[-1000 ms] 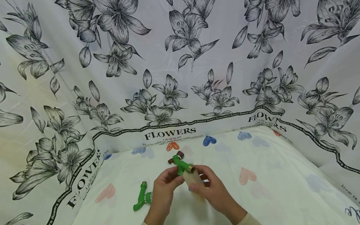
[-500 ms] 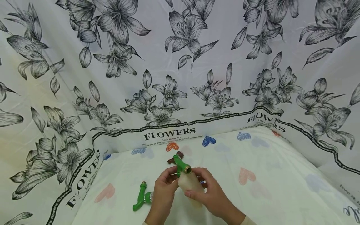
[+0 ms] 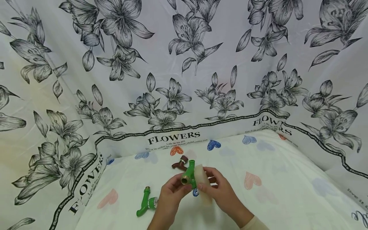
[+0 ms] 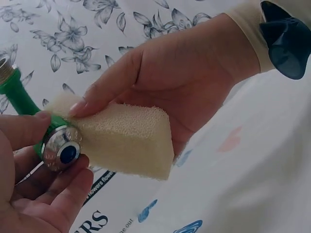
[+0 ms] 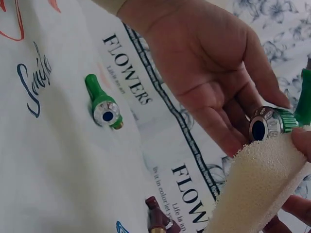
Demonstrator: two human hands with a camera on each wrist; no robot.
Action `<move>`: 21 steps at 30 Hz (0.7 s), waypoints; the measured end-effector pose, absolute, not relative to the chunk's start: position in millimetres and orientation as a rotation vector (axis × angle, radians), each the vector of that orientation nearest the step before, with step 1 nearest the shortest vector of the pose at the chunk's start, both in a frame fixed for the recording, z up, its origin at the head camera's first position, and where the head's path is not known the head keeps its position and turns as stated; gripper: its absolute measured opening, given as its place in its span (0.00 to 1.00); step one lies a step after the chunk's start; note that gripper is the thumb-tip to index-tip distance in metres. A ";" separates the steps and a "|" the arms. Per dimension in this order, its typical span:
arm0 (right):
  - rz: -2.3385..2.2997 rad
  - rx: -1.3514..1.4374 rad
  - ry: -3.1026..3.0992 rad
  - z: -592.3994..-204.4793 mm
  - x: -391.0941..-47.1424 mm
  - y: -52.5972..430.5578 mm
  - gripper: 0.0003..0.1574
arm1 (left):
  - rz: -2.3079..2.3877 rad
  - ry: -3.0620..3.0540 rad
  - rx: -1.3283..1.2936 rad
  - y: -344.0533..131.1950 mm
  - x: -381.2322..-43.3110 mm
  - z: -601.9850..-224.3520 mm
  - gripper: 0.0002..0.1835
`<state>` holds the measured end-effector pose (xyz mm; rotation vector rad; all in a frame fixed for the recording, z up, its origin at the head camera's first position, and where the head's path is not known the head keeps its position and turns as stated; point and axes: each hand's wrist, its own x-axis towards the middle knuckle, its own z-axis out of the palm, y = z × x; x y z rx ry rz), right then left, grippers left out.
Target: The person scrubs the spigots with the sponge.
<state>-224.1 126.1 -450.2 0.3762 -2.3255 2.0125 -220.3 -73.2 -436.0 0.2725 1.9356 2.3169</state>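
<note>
My left hand (image 3: 171, 195) grips a green tap (image 3: 188, 175) by its silver-ringed handle, which carries a blue centre in the left wrist view. The tap's threaded brass end faces toward me and to the left. In my right hand (image 3: 222, 191) is a pale cream sponge block (image 4: 126, 141), pinched between thumb and fingers. One end of the sponge lies right against the tap's body. From the right wrist, the sponge (image 5: 257, 174) overlaps part of the tap, and the silver handle (image 5: 265, 127) shows beside my left fingers.
Another green tap (image 3: 145, 203) lies on the heart-printed white cloth (image 3: 230, 204), left of my left hand. A dark red tap (image 3: 179, 163) lies just beyond my hands. A flower-printed curtain (image 3: 184, 95) rises behind and at both sides.
The held green tap has turned, its threaded end swinging from right to left. The sponge has shifted to the tap's right side. Both taps on the cloth stay put.
</note>
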 end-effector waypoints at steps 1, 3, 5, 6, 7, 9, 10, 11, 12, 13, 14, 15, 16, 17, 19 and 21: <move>2.026 0.376 -2.325 -450.6 -224.5 126.1 0.32 | 2.306 1.951 0.272 -72.3 -220.1 -435.3 0.26; 2.050 0.393 -2.320 -451.4 -224.2 125.4 0.31 | 2.298 1.983 0.269 -70.9 -220.2 -435.0 0.26; 2.059 0.404 -2.325 -451.8 -222.9 123.8 0.31 | 2.309 2.001 0.266 -70.2 -220.4 -435.2 0.24; 2.058 0.408 -2.329 -452.0 -221.8 123.1 0.31 | 2.321 2.002 0.268 -70.3 -220.7 -435.8 0.24; 2.055 0.412 -2.333 -452.0 -220.5 122.3 0.31 | 2.336 1.997 0.268 -70.5 -221.0 -436.6 0.23; 2.049 0.435 -2.337 -451.3 -216.9 120.8 0.32 | 2.361 2.001 0.257 -71.2 -222.0 -438.2 0.22; 2.044 0.448 -2.344 -450.6 -215.1 120.0 0.32 | 2.372 2.001 0.242 -71.9 -222.8 -438.9 0.21; 2.031 0.473 -2.348 -449.7 -213.3 119.1 0.33 | 2.372 2.016 0.222 -72.6 -223.5 -439.6 0.21; 2.017 0.507 -2.347 -449.0 -211.3 118.4 0.33 | 2.377 2.021 0.206 -73.4 -224.4 -440.3 0.21; 1.997 0.549 -2.343 -448.4 -209.9 117.8 0.34 | 2.375 2.031 0.187 -74.1 -225.0 -440.8 0.21; 1.975 0.590 -2.338 -447.9 -208.8 117.4 0.34 | 2.371 2.043 0.170 -74.8 -225.5 -441.3 0.21; 1.949 0.626 -2.332 -447.5 -207.9 117.0 0.34 | 2.371 2.044 0.160 -75.4 -225.9 -441.7 0.21; 1.929 0.656 -2.322 -447.2 -207.3 116.8 0.34 | 2.367 2.051 0.150 -75.8 -226.1 -442.0 0.22; 1.912 0.679 -2.313 -447.3 -207.1 116.7 0.34 | 2.363 2.055 0.148 -76.2 -226.5 -442.5 0.22; 1.896 0.708 -2.291 -447.5 -207.2 116.7 0.34 | 2.353 2.068 0.136 -76.6 -226.1 -442.5 0.22; 1.910 0.665 -2.304 -447.3 -207.6 116.0 0.35 | 2.345 2.083 0.131 -76.5 -226.1 -442.4 0.22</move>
